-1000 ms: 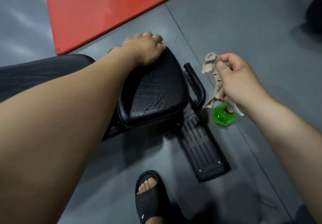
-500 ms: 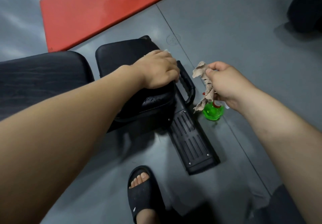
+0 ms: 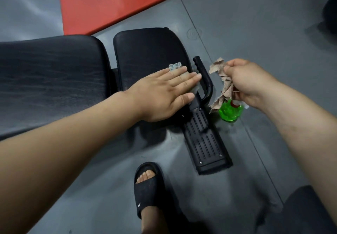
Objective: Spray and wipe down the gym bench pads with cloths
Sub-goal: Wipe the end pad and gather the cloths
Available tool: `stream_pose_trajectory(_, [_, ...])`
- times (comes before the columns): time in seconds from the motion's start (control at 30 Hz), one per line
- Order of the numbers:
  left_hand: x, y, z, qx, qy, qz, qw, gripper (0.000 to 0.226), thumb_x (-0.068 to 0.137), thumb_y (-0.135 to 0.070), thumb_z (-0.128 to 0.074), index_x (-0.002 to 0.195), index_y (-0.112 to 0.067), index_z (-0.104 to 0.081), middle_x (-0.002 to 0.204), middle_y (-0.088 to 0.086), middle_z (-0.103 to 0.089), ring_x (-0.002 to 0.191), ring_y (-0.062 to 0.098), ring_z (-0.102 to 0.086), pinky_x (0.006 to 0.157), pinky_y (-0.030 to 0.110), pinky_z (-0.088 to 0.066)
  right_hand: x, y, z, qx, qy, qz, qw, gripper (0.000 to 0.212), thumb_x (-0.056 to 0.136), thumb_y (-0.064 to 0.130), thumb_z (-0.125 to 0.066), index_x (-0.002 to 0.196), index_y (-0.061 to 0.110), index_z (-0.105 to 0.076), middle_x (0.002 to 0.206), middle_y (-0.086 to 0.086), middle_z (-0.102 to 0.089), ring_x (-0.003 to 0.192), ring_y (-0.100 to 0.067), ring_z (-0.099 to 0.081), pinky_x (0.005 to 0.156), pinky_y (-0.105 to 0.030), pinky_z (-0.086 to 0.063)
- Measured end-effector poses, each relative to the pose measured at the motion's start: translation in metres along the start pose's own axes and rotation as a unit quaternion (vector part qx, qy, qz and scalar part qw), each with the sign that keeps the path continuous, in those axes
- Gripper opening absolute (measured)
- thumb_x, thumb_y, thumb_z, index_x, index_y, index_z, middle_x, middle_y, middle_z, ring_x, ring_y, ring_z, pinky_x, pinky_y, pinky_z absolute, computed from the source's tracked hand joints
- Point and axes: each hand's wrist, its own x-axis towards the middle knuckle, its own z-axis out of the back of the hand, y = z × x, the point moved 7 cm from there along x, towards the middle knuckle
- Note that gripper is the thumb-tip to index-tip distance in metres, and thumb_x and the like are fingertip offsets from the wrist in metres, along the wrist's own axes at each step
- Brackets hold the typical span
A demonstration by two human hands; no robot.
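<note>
Grey rubber floor tiles (image 3: 255, 33) spread under everything, with a flat red mat (image 3: 118, 2) at the far left. A long black padded back pad (image 3: 51, 66) and a shorter black padded seat pad (image 3: 145, 51) lie end to end, their shared long axis running across the view. The left hand (image 3: 164, 91) lies flat at the seat pad's right edge, fingers straight and together. It presses a crumpled pale blue cloth (image 3: 175, 67) that peeks out by the fingertips, which point right toward a curved black handle (image 3: 202, 75). Half a second ago this hand was curled over the pad's near corner; now it is flattened. The right hand (image 3: 249, 82) pinches a crumpled brown cloth (image 3: 224, 84), which hangs lengthwise downward. It also grips the top of a green plastic spray bottle (image 3: 229, 111), as before.
</note>
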Motion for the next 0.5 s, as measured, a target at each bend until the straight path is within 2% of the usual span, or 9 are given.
stream_pose_trajectory(0.1, [0.018,0.01,0.001,-0.004,0.0,0.035,0.999,0.061,0.105,-0.055,-0.003,0.163,-0.035,-0.004,0.17,-0.015,0.0,0.155,0.008,0.011,0.127,0.036,0.003,0.002,-0.003,0.004,0.005,-0.004,-0.015,1.0,0.025,0.107,0.014,-0.042,0.087,0.023,-0.054,0.07,0.002,-0.054,0.055,-0.012,-0.052,0.062,-0.029,-0.046])
stream_pose_trajectory(0.2, [0.043,0.027,0.005,-0.006,0.004,0.057,0.998,0.059,0.106,-0.055,-0.007,0.162,-0.037,-0.012,0.17,-0.016,-0.004,0.156,0.01,0.01,0.127,0.041,0.003,0.006,-0.005,0.006,0.024,-0.011,-0.028,0.999,0.022,0.107,0.013,-0.043,0.093,0.023,-0.056,0.068,0.002,-0.052,0.054,-0.011,-0.05,0.067,-0.032,-0.049])
stream_pose_trajectory(0.4, [0.086,0.058,0.019,0.012,-0.006,0.105,0.994,0.055,0.108,-0.051,-0.012,0.158,-0.035,-0.027,0.168,-0.01,-0.016,0.157,0.015,0.003,0.127,0.046,0.001,0.013,-0.006,0.003,0.02,-0.016,-0.027,0.999,0.017,0.107,0.013,-0.042,0.104,0.021,-0.057,0.073,0.0,-0.053,0.059,-0.013,-0.05,0.063,-0.028,-0.046])
stream_pose_trajectory(0.5, [0.098,0.075,0.025,0.015,-0.008,0.132,0.991,0.055,0.107,-0.05,-0.012,0.157,-0.034,-0.03,0.168,-0.008,-0.018,0.157,0.017,0.001,0.126,0.05,0.001,0.015,-0.006,0.005,0.023,-0.024,-0.03,0.999,0.018,0.107,0.013,-0.041,0.101,0.021,-0.056,0.07,0.001,-0.051,0.054,-0.012,-0.048,0.062,-0.03,-0.048])
